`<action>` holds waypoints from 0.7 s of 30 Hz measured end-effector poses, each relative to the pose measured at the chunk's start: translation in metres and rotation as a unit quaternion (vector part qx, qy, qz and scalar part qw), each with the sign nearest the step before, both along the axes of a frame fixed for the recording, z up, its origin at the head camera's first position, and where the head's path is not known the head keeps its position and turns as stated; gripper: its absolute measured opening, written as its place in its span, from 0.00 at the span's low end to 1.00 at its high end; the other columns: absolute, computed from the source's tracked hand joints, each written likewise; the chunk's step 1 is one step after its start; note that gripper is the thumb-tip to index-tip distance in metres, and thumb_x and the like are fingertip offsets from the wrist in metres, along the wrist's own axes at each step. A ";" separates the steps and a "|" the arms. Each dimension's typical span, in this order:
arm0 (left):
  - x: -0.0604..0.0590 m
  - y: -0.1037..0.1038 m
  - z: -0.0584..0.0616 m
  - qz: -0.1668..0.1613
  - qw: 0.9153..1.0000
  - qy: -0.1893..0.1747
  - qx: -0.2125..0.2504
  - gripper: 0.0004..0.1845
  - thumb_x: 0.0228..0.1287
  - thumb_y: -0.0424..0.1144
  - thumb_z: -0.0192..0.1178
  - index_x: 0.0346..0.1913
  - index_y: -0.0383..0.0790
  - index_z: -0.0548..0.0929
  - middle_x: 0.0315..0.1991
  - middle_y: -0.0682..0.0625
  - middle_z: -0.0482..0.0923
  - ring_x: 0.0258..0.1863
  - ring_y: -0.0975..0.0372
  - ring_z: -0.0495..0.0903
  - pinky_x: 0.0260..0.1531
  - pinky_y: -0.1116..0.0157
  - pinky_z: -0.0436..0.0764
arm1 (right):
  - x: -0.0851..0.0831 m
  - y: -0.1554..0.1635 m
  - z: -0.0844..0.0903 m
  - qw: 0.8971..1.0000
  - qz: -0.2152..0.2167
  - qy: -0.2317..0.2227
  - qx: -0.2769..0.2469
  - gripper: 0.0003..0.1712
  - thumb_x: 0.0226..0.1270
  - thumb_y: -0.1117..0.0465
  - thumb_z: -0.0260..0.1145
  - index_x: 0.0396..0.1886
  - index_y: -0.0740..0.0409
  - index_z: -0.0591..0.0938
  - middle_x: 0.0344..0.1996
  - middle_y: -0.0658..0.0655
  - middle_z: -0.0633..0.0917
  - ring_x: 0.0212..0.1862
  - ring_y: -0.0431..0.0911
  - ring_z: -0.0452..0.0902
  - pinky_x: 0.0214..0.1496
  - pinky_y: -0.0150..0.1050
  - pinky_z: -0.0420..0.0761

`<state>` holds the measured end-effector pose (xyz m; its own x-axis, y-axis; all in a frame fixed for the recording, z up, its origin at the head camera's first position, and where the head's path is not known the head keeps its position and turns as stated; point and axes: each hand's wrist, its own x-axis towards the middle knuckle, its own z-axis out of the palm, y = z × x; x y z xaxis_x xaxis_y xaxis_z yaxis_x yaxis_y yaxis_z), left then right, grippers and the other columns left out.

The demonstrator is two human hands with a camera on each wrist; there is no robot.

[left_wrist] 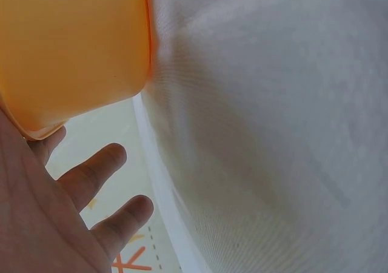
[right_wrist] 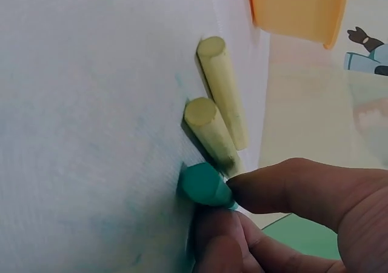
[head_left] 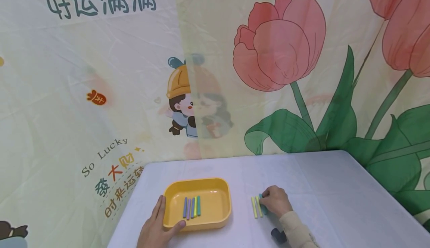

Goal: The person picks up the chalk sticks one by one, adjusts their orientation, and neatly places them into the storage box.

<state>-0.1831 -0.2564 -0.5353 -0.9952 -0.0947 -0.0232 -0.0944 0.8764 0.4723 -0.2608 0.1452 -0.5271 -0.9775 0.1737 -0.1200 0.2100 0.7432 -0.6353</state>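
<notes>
My right hand [head_left: 276,201] pinches a teal chalk stick [right_wrist: 206,185] between thumb and fingers, low over the white cloth. Beside it, two pale yellow chalk sticks [head_left: 256,207] lie roughly parallel on the table. A yellow tray [head_left: 215,223] stands left of them, with several blue, purple, yellow and green chalk sticks [head_left: 192,207] lying in a row inside. Against the tray's left side rests my left hand [head_left: 156,222], its fingers straight and its thumb by the near rim. In the left wrist view those fingers [left_wrist: 91,170] are spread beneath the tray's outer wall.
A white cloth [head_left: 312,188] covers the table. A black rounded object [head_left: 278,235] sits by the right wrist. Behind the table hangs a printed backdrop [head_left: 215,27] with tulips and lettering. Faint teal smudges mark the cloth near the chalk in the right wrist view.
</notes>
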 end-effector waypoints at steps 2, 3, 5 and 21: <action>0.000 0.000 0.001 0.001 1.000 0.000 -0.001 0.67 0.56 0.79 0.56 0.82 0.35 0.41 0.82 0.40 0.39 0.70 0.34 0.62 0.64 0.35 0.70 | 0.000 0.002 0.000 1.000 -0.002 0.001 -0.008 0.13 0.54 0.61 0.77 0.35 0.66 0.87 0.30 0.55 0.85 0.34 0.47 0.81 0.36 0.44 0.88; 0.000 0.000 0.001 0.002 1.000 -0.001 -0.001 0.67 0.56 0.79 0.56 0.82 0.35 0.41 0.82 0.40 0.39 0.71 0.34 0.62 0.64 0.35 0.69 | 0.000 0.002 0.000 1.000 -0.002 0.001 -0.012 0.13 0.54 0.61 0.78 0.35 0.66 0.87 0.30 0.55 0.85 0.34 0.47 0.81 0.36 0.44 0.87; 0.000 0.001 0.001 0.003 1.000 -0.002 -0.001 0.67 0.56 0.80 0.56 0.82 0.35 0.42 0.82 0.39 0.40 0.71 0.34 0.62 0.65 0.36 0.69 | 0.000 0.004 0.001 1.000 -0.001 0.003 -0.021 0.14 0.53 0.60 0.78 0.36 0.66 0.87 0.31 0.56 0.85 0.35 0.48 0.81 0.37 0.45 0.87; -0.003 -0.001 -0.001 0.005 1.000 -0.014 0.005 0.68 0.55 0.80 0.55 0.81 0.34 0.42 0.82 0.38 0.39 0.71 0.33 0.61 0.64 0.35 0.69 | -0.002 -0.003 0.015 0.993 0.004 0.021 -0.115 0.13 0.55 0.62 0.73 0.39 0.65 0.87 0.29 0.52 0.85 0.29 0.43 0.79 0.28 0.35 0.83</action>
<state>-0.1857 -0.2573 -0.5366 -0.9932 -0.1043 -0.0522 -0.1165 0.8701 0.4788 -0.2627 0.1419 -0.5124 -0.9839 0.1379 -0.1137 0.1732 0.5787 -0.7969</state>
